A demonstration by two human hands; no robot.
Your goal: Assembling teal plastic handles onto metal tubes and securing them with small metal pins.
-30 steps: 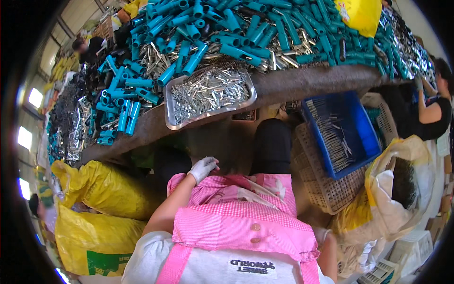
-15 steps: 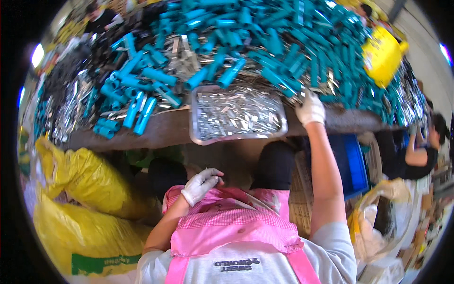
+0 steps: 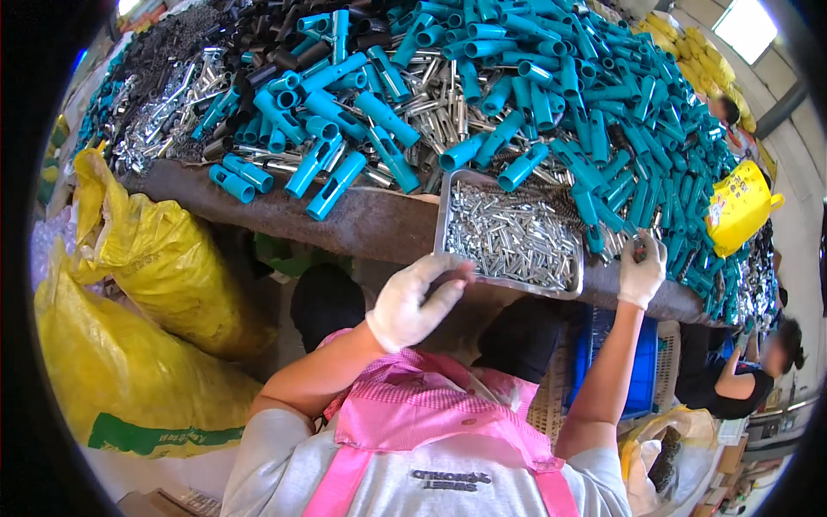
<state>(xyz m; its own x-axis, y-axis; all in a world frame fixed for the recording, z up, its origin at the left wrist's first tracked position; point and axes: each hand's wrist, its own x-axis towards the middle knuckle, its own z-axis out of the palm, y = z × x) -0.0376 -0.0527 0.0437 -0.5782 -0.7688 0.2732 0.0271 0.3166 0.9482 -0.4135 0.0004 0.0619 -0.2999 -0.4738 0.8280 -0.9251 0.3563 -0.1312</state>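
A shallow metal tray filled with small silver pins sits at the near edge of the worktop, slightly turned, its front rim by the edge. The left hand, in a white glove, is at the tray's near left corner, with its fingertips overlapping the rim in this view. Its fingers are half curled, the thumb close to the forefinger; I cannot tell whether a pin lies between them or whether they touch the tray. The right hand, also gloved, is just beyond the tray's right side, at the edge of the heap. Its fingers are bent around a small dark spot, and I cannot tell whether that is a held piece or a gap.

Dark springs lie behind the pins, next to a large pile of teal tubes. Longer silver parts show among the tubes, and black tubes lie farther back on the left. A yellow container rests on the heap at the right.

Below the worktop, two bulging yellow sacks stand at the left. At the right are a blue bin, a beige crate and an open sack. A co-worker in black sits farther right.
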